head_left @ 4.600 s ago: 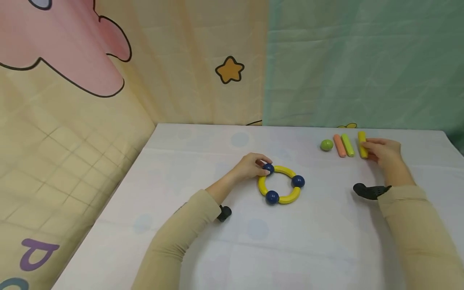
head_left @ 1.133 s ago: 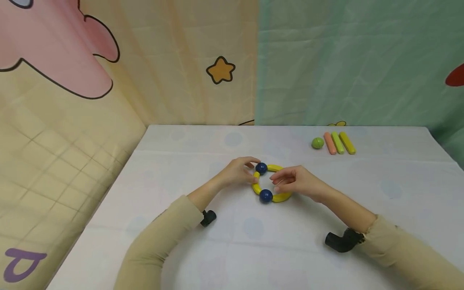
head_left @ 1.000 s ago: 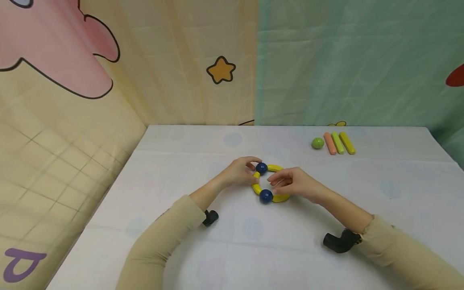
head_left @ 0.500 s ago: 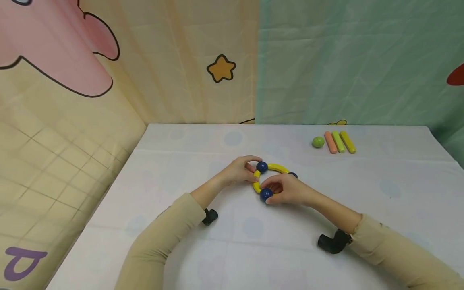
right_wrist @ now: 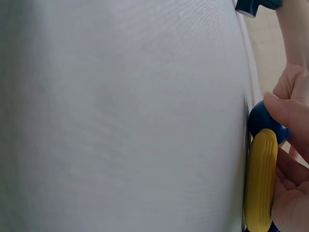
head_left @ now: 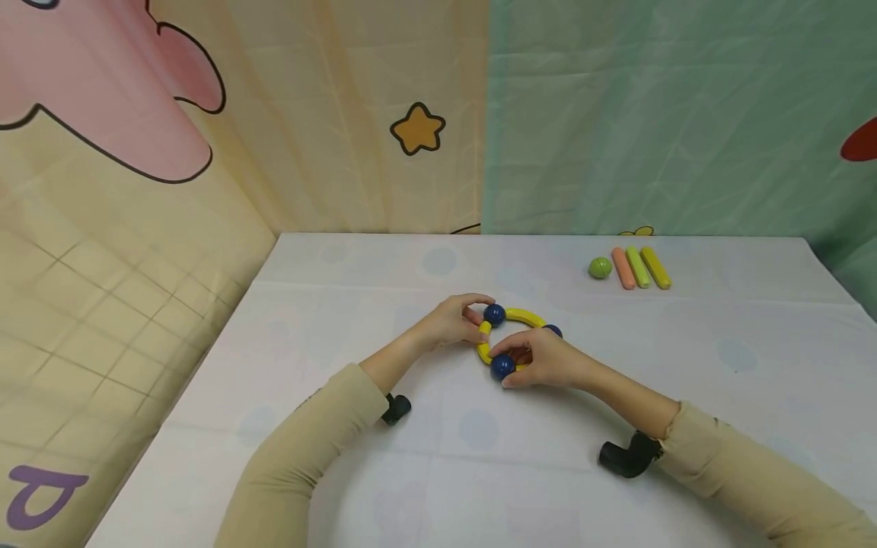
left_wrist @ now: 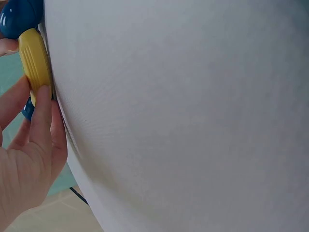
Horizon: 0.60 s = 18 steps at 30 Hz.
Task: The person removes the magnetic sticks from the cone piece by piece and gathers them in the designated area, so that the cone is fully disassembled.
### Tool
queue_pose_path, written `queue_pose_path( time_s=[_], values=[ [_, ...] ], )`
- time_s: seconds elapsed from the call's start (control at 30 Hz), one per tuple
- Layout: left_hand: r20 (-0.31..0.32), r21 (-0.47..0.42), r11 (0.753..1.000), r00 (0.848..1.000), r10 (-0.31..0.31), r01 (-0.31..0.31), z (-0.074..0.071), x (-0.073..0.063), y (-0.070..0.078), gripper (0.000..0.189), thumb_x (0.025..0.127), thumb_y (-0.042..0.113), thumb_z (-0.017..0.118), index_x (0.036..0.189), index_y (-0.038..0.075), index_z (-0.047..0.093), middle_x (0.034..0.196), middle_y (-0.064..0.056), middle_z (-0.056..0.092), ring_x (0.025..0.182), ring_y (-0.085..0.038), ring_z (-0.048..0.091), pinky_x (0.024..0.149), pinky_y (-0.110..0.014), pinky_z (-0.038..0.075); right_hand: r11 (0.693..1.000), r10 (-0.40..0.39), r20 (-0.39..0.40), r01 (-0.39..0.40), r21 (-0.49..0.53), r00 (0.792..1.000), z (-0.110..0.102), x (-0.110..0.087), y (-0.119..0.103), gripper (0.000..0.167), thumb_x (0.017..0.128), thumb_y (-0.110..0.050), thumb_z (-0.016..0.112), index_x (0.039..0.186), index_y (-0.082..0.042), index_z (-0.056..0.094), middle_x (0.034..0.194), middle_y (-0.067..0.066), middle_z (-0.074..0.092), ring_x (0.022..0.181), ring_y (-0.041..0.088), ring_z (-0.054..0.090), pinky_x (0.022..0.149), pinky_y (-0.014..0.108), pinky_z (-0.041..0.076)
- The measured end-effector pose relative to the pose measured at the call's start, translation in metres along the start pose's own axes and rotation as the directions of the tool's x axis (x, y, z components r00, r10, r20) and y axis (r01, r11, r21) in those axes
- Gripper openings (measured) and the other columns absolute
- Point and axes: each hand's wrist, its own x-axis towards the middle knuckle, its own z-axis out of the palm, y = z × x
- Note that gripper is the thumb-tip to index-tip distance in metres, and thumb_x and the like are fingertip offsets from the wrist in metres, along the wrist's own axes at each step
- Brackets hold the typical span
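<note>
In the head view, the right grip (head_left: 546,360) partly hides the rightmost blue ball (head_left: 553,330)

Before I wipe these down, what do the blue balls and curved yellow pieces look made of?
The blue balls look glossy, with bright highlights: perhaps painted metal or plastic. The curved yellow pieces are probably satin molded plastic, given their sheen and lengthwise grooves.

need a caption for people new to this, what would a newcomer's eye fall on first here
Probably the yellow and dark blue ring near the middle of the white table, its left side held by the left hand and its near blue ball gripped by the right hand. Next, perhaps, the large pink cartoon figure at the head view's upper left, then the green ball and three bright sticks toward the table's far right.
</note>
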Motion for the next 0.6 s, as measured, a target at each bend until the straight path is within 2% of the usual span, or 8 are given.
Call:
queue_pose_path(
  time_s=[0.6],
  values=[
    [-0.016, -0.023, 1.0, 1.0, -0.021, 0.02, 0.0025, -0.0004, 0.0008, 0.063, 0.076, -0.008, 0.071, 0.131, 0.014, 0.053, 0.098, -0.012, 0.058, 0.08, -0.017, 0.056, 0.067, -0.023, 0.05, 0.998, -0.037, 0.042, 0.035, 0.05, 0.998, -0.0018, -0.0019, 0.0023, 0.036, 0.081, -0.013, 0.073, 0.114, -0.003, 0.062, 0.114, 0.008, 0.063, 0.1, 0.019, 0.059, 0.086, 0.032, 0.049]
  ],
)
